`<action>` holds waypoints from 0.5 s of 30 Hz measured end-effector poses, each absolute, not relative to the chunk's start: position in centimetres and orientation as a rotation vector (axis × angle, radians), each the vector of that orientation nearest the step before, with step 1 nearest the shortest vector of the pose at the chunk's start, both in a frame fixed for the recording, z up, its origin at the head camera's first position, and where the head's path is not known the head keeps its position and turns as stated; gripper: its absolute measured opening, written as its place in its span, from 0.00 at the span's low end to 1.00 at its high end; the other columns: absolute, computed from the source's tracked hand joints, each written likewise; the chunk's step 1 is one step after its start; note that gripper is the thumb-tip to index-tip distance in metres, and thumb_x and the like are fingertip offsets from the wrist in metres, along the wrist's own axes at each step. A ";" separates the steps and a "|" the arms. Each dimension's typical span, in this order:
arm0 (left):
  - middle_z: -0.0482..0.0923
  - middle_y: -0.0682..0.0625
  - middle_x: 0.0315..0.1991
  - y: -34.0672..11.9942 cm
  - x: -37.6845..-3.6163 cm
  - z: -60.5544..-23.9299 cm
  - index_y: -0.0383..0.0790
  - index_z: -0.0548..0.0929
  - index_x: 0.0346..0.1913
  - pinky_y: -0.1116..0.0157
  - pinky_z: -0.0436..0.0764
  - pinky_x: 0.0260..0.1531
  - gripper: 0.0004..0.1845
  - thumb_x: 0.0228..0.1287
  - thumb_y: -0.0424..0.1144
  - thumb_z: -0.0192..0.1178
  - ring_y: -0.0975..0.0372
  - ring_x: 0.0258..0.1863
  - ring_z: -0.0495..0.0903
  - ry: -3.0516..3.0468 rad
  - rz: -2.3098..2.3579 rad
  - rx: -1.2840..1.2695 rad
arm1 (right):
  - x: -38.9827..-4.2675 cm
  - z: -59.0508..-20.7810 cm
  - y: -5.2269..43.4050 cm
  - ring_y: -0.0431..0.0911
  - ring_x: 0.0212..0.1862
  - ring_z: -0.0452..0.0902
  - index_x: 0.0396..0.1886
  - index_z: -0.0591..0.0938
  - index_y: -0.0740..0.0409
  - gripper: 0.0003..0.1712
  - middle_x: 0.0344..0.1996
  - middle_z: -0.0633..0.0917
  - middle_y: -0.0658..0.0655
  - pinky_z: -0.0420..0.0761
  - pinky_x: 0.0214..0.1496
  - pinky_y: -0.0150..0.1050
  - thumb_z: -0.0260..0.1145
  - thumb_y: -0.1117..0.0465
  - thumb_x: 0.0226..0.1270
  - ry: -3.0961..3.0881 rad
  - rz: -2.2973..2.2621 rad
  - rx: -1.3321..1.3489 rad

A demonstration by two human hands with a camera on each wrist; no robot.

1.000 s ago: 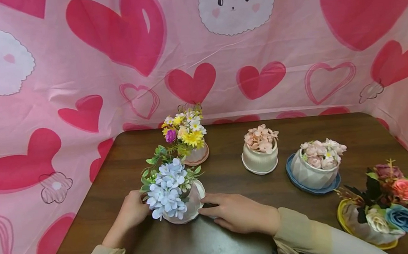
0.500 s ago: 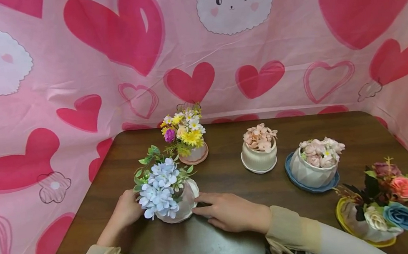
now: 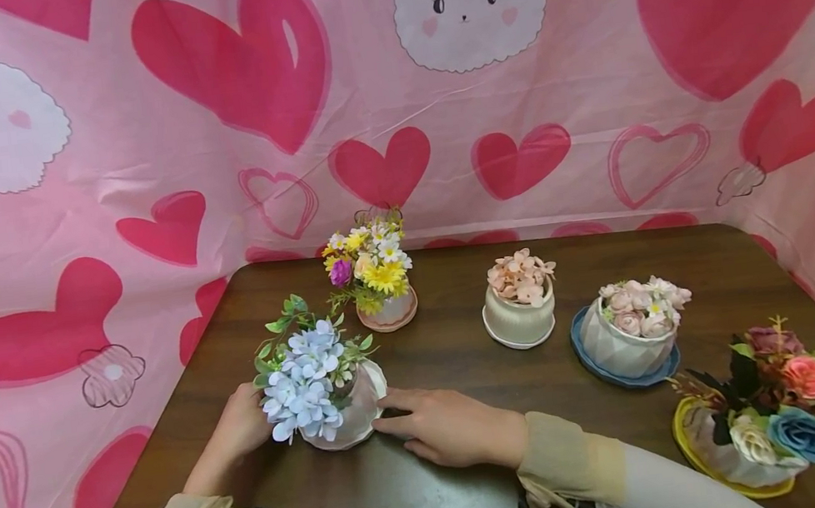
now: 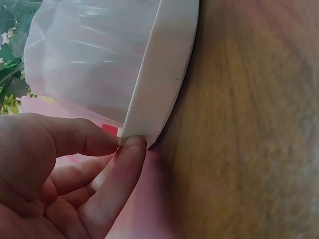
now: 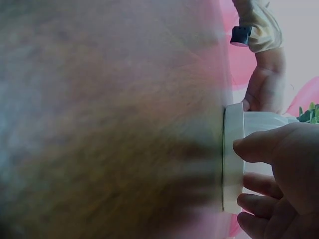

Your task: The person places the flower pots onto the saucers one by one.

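Blue hydrangea-like flowers with green leaves point(image 3: 308, 374) spill from a whitish faceted pot point(image 3: 354, 415) standing on a white saucer point(image 4: 157, 94) at the left of the table. My left hand point(image 3: 241, 420) is at its left side, partly hidden by the blossoms. In the left wrist view its thumb and forefinger pinch the saucer's rim. On the other side my right hand point(image 3: 457, 424) touches the saucer's edge with thumb and forefinger extended and apart. The right wrist view has the thumb point(image 5: 254, 147) against the saucer's side, other fingers along the rim.
Behind stands a pot of yellow and white flowers point(image 3: 379, 266). To the right are a pot of peach flowers point(image 3: 522, 279), a pot on a blue saucer point(image 3: 590, 367), and mixed roses on a yellow saucer point(image 3: 683, 432). A pink heart-print cloth point(image 3: 435, 100) surrounds the table.
Both hands and the blue-flowered pot with its saucer have moved left across the table. The other pots stay in place.
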State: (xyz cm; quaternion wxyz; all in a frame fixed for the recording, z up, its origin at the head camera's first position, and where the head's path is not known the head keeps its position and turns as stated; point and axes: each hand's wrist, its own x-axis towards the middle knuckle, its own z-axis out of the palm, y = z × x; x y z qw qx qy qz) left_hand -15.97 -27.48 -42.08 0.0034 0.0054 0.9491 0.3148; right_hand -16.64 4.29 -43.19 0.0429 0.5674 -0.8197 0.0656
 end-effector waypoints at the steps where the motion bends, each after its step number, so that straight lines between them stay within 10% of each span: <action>1: 0.84 0.42 0.33 -27.5 -16.0 -42.1 0.33 0.85 0.43 0.61 0.79 0.32 0.09 0.63 0.30 0.58 0.59 0.30 0.74 2.980 0.985 0.027 | -16.6 -43.2 4.2 0.46 0.69 0.71 0.69 0.73 0.45 0.28 0.68 0.74 0.54 0.75 0.68 0.40 0.64 0.54 0.70 -2.506 0.198 1.732; 15: 0.84 0.43 0.33 -27.8 -15.8 -41.7 0.33 0.85 0.43 0.61 0.78 0.32 0.09 0.64 0.32 0.59 0.59 0.30 0.74 2.965 0.947 0.049 | -16.4 -43.0 4.7 0.46 0.72 0.68 0.73 0.67 0.45 0.33 0.72 0.69 0.55 0.72 0.71 0.40 0.63 0.55 0.70 -2.519 0.151 1.771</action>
